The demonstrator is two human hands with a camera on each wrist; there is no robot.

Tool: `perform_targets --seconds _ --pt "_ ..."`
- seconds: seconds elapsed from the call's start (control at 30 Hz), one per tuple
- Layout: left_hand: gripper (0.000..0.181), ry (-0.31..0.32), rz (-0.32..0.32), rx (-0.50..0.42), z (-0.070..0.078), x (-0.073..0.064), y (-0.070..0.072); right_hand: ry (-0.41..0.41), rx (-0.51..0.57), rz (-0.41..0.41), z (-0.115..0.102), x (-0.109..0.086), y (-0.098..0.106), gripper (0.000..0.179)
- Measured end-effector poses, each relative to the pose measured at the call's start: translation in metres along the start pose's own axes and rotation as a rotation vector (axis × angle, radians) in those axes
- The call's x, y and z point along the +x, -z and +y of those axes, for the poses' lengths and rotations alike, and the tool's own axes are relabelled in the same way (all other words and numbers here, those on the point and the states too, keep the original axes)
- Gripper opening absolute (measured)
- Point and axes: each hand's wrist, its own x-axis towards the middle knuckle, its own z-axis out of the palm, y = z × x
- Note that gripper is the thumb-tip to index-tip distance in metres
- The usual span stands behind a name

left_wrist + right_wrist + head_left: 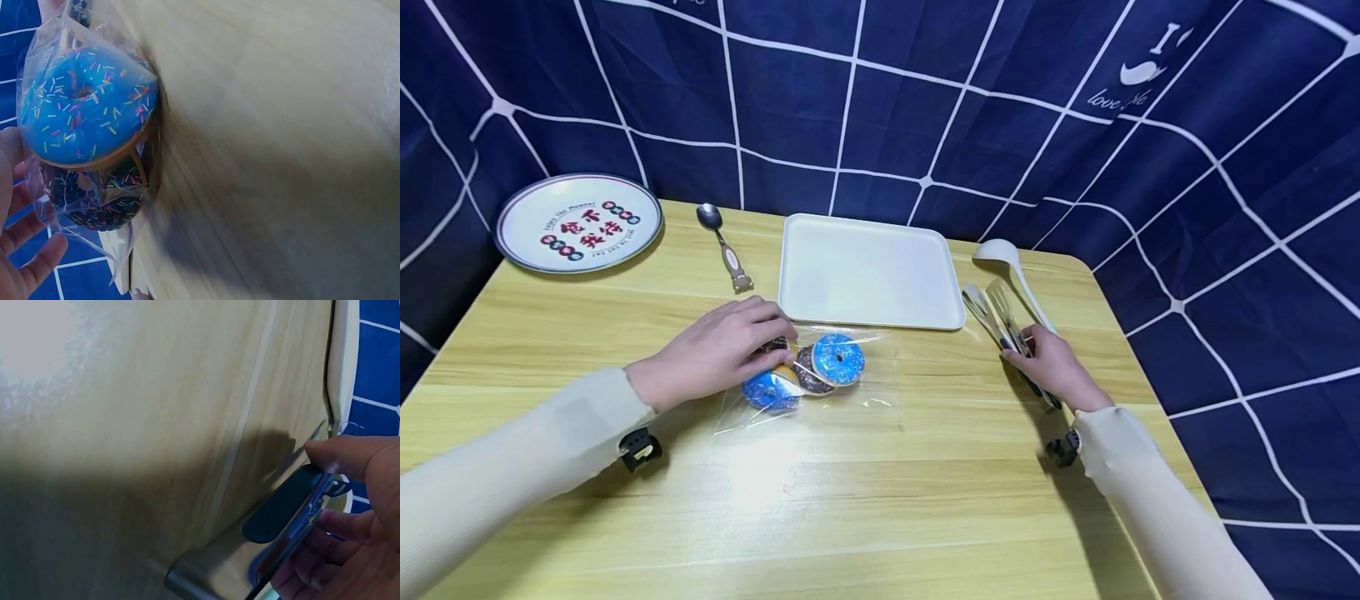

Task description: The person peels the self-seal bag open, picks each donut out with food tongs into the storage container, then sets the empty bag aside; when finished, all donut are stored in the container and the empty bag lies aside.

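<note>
My left hand (722,346) lies at the left side of a clear plastic bag (880,392) of toy-like donuts. Its fingers are loosely spread at the film in the left wrist view. Inside the bag, a blue donut (838,360) with sprinkles overlaps a chocolate donut (811,372); another blue donut (87,106) shows close up, and my fingers partly cover a second dark one. My right hand (1052,367) holds a pair of metal tongs (981,310) by their dark-padded handles (281,506), thumb on one side and fingers on the other. The tongs' heads point toward the back.
A white tray (872,271) lies behind the bag. Beside the tongs is a white ladle (1000,250). A spoon (730,258) with a bear-shaped handle end and an oval printed plate (535,225) are at the back left. Blue checked cloth (880,108) hangs behind the table.
</note>
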Motion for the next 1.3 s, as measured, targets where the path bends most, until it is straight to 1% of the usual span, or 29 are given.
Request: perform_targets --seconds 0.2,0.37,0.5,0.57,0.67,0.77,0.93,1.13,1.2,1.3 --pt "0.011 -0.031 0.041 0.003 -0.001 0.001 -0.002 -0.013 -0.014 -0.016 -0.001 0.0 0.0 0.034" --pt "0.005 -0.043 0.065 0.003 -0.001 0.004 -0.003 -0.014 0.007 -0.01 0.002 0.001 0.0 0.035" --pt "0.004 -0.054 0.08 -0.003 -0.001 0.006 -0.004 -0.03 0.039 -0.014 0.005 -0.002 0.001 0.035" --pt "0.004 -0.055 0.086 -0.009 0.0 0.006 -0.003 -0.036 0.058 -0.003 0.006 -0.003 0.002 0.034" --pt "0.005 -0.047 0.086 -0.019 0.0 0.006 -0.002 -0.03 0.096 0.019 0.007 -0.005 0.004 0.033" --pt "0.007 -0.031 0.086 -0.033 0.0 0.006 -0.002 -0.016 0.159 0.037 0.008 -0.007 0.008 0.031" --pt "0.009 0.0 0.078 -0.051 0.0 0.006 -0.002 0.032 0.259 0.062 0.011 -0.009 0.013 0.033" --pt "0.011 0.022 0.068 -0.072 0.001 0.006 -0.002 0.158 0.267 0.15 0.01 -0.012 0.017 0.035" --pt "0.011 0.03 0.067 -0.08 0.001 0.007 -0.002 0.198 0.276 0.151 0.008 -0.013 0.017 0.034" --pt "0.012 0.042 0.069 -0.091 0.001 0.007 -0.001 0.248 0.283 0.123 0.003 -0.016 0.018 0.034"
